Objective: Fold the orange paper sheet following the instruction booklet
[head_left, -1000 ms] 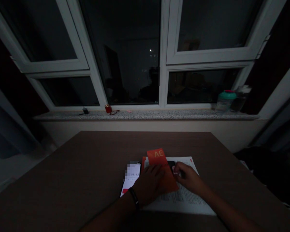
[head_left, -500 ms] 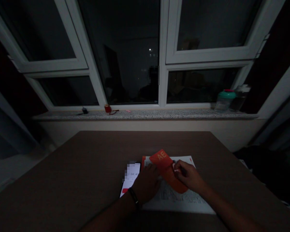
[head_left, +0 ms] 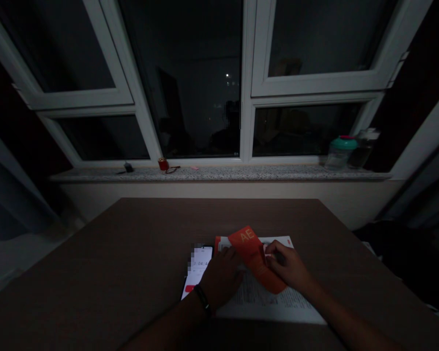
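An orange-red printed sheet or packet (head_left: 254, 253) with the letters "AE" lies slanted over a white printed booklet (head_left: 267, 304) on the table. My left hand (head_left: 224, 274), with a dark band at the wrist, rests on the booklet at the left edge of the orange piece, its fingers partly in shadow. At the right edge of that piece, my right hand (head_left: 286, 263) has its fingers pinched together near a small pale pink item; whether it grips this or the orange edge is unclear. A lit phone (head_left: 198, 268) lies beside my left hand.
Beyond the brown table (head_left: 149, 229) runs a speckled window sill (head_left: 219, 172). On it stand a teal-lidded jar (head_left: 339, 152), a clear bottle (head_left: 364, 148), a small red object (head_left: 163, 164) and a small dark bottle (head_left: 128, 167).
The orange piece has shifted slightly to the right, and its lettered end has turned a little. My right hand has moved slightly, still pinched at its edge.
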`<state>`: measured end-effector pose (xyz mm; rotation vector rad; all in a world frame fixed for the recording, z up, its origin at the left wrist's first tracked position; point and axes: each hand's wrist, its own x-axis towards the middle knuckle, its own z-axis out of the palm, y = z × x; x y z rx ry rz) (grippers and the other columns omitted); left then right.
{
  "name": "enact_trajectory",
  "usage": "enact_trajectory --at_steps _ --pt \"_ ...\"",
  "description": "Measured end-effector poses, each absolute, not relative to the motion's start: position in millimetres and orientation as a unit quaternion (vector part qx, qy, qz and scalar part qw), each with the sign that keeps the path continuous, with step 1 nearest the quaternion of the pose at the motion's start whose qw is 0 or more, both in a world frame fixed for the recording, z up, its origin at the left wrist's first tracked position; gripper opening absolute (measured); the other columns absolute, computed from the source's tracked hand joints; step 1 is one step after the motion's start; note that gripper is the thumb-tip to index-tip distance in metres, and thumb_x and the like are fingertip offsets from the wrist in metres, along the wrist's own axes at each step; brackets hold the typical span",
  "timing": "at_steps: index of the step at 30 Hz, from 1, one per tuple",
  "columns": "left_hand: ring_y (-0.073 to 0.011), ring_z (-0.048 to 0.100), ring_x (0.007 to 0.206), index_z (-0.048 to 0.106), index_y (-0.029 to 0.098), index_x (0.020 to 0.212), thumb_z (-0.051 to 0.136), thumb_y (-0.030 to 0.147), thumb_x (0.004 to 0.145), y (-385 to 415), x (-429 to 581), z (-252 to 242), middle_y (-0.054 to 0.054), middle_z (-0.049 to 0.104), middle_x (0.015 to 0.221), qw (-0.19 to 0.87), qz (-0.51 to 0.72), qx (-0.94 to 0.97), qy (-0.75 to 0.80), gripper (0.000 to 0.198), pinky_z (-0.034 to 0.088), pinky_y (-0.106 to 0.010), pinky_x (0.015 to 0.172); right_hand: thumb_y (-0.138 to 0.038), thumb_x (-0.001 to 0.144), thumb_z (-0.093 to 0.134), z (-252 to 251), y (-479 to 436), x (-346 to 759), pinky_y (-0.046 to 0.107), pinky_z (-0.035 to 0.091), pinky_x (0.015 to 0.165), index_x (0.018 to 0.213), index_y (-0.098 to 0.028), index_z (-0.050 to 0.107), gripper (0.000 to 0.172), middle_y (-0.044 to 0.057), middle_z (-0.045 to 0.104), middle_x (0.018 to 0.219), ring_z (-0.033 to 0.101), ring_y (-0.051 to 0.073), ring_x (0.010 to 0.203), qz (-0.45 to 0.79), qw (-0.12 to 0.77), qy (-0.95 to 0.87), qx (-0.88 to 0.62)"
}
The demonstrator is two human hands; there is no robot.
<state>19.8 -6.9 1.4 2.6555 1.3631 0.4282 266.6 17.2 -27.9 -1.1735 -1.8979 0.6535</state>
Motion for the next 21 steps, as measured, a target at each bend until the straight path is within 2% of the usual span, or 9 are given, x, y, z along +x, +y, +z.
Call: enact_trajectory --at_steps 7,12,17,21 --pt "-0.0267 0.052 0.118 0.048 0.019 0.131 0.056 0.021 0.094 -9.5 22.9 5.3 -0.01 0.056 0.13 0.095 0.205 0.871 0.435 0.038 0.042 -0.044 0.103 -0.032 0.084 0.062 -29.0 14.1 259.9 0.026 0.045 0.064 0.08 -0.022 0.054 0.013 0.0 0.063 0.077 0.06 0.017 0.07 0.369 0.422 -0.715 -0.418" --pt "-0.0254 0.044 0.133 0.035 0.023 0.145 0.056 0.024 0.096 -9.8 22.2 4.4 -0.01 0.045 0.146 0.138 0.2 0.876 0.417 0.052 0.037 -0.044 0.111 -0.039 0.087 0.059 -36.7 18.7 257.5 0.027 0.044 0.063 0.081 -0.023 0.052 0.019 -0.002 0.059 0.071 0.056 0.016 0.065 0.436 0.443 -0.679 -0.391" --pt "-0.0293 0.034 0.141 0.029 0.025 0.152 0.064 0.032 0.094 -12.1 20.8 3.9 -0.01 0.03 0.158 0.169 0.146 0.896 0.383 0.068 0.034 -0.046 0.113 -0.048 0.091 0.053 -37.9 26.1 258.5 0.028 0.041 0.06 0.07 -0.023 0.047 0.034 -0.002 0.055 0.06 0.051 0.016 0.058 0.423 0.487 -0.637 -0.423" --pt "-0.0328 0.031 0.142 0.03 0.026 0.153 0.068 0.042 0.091 -13.9 24.2 6.9 -0.01 0.028 0.159 0.148 0.114 0.913 0.362 0.074 0.031 -0.05 0.113 -0.047 0.086 0.061 -38.5 25.6 255.0 0.026 0.039 0.056 0.071 -0.023 0.047 0.032 -0.004 0.051 0.061 0.048 0.015 0.058 0.395 0.473 -0.633 -0.469"
